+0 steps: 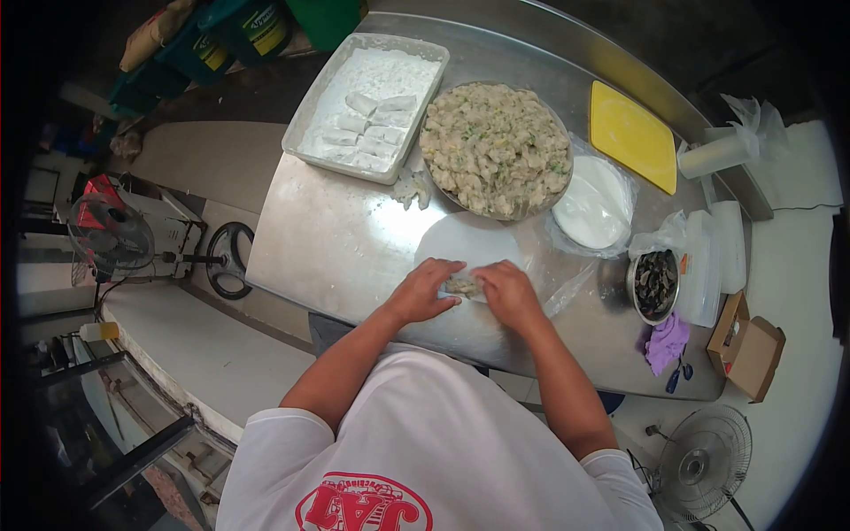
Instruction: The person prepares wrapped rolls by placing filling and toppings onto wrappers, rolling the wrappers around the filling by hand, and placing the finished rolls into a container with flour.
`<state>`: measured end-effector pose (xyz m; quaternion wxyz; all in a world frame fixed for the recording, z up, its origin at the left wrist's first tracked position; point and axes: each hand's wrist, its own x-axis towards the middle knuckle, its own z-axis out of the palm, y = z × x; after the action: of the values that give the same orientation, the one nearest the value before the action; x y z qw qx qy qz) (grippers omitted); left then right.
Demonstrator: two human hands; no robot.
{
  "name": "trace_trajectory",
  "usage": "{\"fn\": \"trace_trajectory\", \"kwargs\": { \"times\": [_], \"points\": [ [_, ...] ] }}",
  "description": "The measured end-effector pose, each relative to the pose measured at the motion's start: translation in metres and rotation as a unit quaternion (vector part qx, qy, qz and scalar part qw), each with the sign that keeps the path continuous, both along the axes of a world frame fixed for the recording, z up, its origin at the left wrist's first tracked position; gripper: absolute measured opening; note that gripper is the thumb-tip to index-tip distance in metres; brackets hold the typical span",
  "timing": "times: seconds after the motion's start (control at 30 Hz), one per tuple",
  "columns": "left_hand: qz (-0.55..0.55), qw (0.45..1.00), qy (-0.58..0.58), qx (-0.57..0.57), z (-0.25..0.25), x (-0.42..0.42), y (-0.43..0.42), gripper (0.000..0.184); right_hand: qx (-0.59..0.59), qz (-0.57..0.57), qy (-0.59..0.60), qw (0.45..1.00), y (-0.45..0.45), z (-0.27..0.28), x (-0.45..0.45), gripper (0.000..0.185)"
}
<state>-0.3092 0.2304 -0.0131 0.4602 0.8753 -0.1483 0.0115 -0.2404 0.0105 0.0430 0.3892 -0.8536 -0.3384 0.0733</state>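
Observation:
A round, thin white wrapper [465, 241] lies on the steel table in front of me, with a small log of pale filling [461, 285] near its closest edge. My left hand [423, 291] grips the wrapper edge at the filling's left end, fingers curled and thumb below. At the right end, my right hand [510, 295] is closed on the same edge, its fingertips against the filling. Just beyond the wrapper stands a large round bowl heaped with chunky pale filling [496, 146] flecked with green. A stack of round white wrappers [593, 203] rests in plastic to the right.
A white tub [305, 146] holds white powder and several floured rolls [376, 118]. To the right are a yellow board [632, 137], a metal bowl of dark pieces [656, 285], a purple cloth [667, 342] and an open cardboard box [748, 348]. Two fans stand beyond the table.

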Motion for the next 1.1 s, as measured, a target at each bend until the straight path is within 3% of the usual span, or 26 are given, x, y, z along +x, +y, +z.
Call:
{"fn": "trace_trajectory", "kwargs": {
  "times": [0.07,0.13,0.23,0.43,0.53,0.67,0.73,0.87,0.93,1.1],
  "points": [
    [0.001,1.0,-0.013,-0.011,0.001,0.002,0.002,0.069,-0.006,0.014,0.041,0.999,0.009,-0.015,-0.01,0.018],
    [-0.001,0.991,0.114,-0.067,0.009,0.002,0.005,0.067,0.018,0.017,0.038,0.999,0.023,-0.026,-0.016,0.015],
    [0.014,0.994,0.062,-0.09,0.007,-0.001,0.007,0.06,-0.047,0.004,-0.018,0.999,0.034,-0.035,-0.013,0.015],
    [0.039,0.986,0.125,-0.106,0.002,0.0,0.008,0.035,0.012,-0.019,-0.012,1.0,0.024,-0.026,-0.016,0.025],
    [0.057,0.986,0.133,-0.083,0.002,0.0,0.007,0.031,0.018,-0.027,-0.023,0.999,0.009,-0.025,-0.014,0.028],
    [0.053,0.986,0.138,-0.072,0.003,0.0,0.006,0.031,0.024,-0.046,0.012,0.999,0.003,-0.019,-0.019,0.026],
    [0.076,0.972,0.121,-0.186,-0.002,-0.002,0.007,0.035,0.063,-0.055,0.078,0.993,0.015,-0.017,-0.023,0.02],
    [0.072,0.965,0.137,-0.211,-0.006,-0.002,0.011,0.043,0.069,-0.059,0.124,0.988,0.034,-0.027,-0.025,0.016],
    [0.067,0.97,0.148,-0.183,-0.003,-0.002,0.01,0.045,0.02,-0.031,-0.036,0.999,0.037,-0.038,-0.024,0.011],
    [0.055,0.973,0.154,-0.162,-0.003,-0.001,0.008,0.045,0.007,-0.042,-0.066,0.997,0.033,-0.034,-0.03,0.014]
  ]
}}
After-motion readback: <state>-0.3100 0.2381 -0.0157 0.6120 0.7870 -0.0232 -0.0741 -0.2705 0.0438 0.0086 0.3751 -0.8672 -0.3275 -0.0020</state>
